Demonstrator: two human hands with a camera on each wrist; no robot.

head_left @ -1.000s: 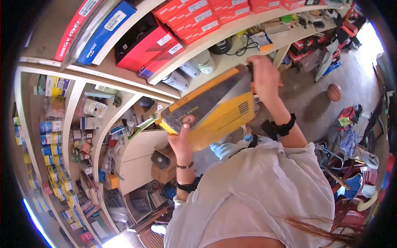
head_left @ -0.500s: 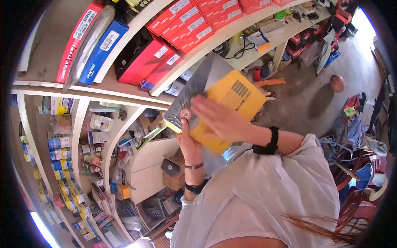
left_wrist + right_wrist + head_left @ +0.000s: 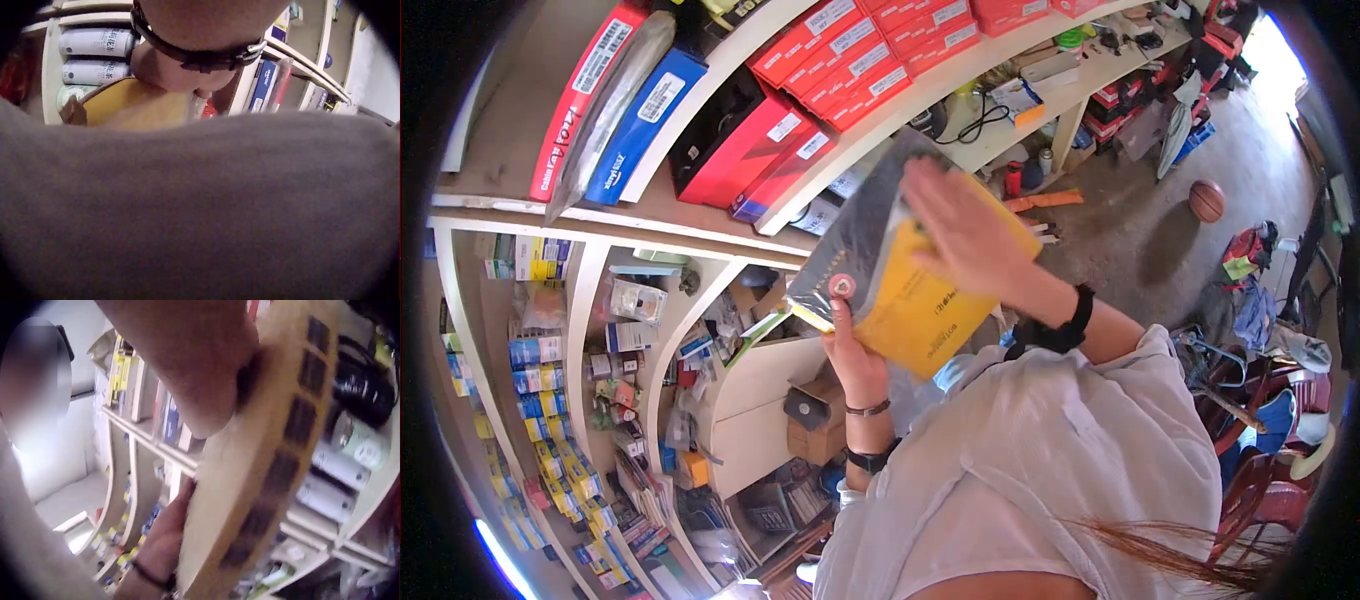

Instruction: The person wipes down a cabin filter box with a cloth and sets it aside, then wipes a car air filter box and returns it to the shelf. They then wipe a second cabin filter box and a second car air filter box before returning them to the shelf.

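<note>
A flat yellow and dark grey box (image 3: 910, 315) with a glossy wrap and a round red emblem is held up in front of the body. My left hand (image 3: 858, 362) grips its near left corner, thumb on the printed face and the other fingers hidden beneath. The right hand (image 3: 960, 235) lies over the upper part of that face with straight fingers, slightly blurred. In the right wrist view, the box's yellow edge (image 3: 281, 469) shows a row of dark squares. Clothing covers most of the left wrist view, where part of the box (image 3: 134, 106) shows.
Shelving beyond the box carries red cartons (image 3: 870, 62), a large red box (image 3: 745, 150) and a blue box (image 3: 645, 125). Small packages (image 3: 540, 380) fill the left compartments. A basketball (image 3: 1206, 201) lies on the floor at right, with piled chairs (image 3: 1270, 460) nearer.
The right hand has moved from the box's far edge onto its face, then slid up and away across it. The box has tilted to face me more; the left hand keeps its grip.
</note>
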